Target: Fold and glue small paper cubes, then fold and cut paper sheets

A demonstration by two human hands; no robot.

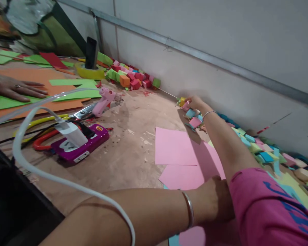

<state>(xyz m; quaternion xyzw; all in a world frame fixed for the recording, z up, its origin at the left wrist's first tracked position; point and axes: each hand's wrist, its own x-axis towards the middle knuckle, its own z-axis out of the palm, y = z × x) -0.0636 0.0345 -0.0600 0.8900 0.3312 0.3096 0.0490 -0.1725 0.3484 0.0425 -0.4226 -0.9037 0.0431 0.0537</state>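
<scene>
My right hand reaches across to the wall, its fingers closed on small folded paper cubes in yellow, pink and blue. More of these cubes hang together just below the fingers. My left hand is curled over pink paper sheets near the front, partly behind my right sleeve. What its fingers hold, if anything, is hidden. A thin pale line, perhaps a string, runs from a pile of paper cubes towards my right hand.
A purple power strip with a white plug, a pink glue gun, scissors and cables lie left. Another person's hand rests on green paper. A phone stands in a yellow tape roll. More paper cubes line the wall at right.
</scene>
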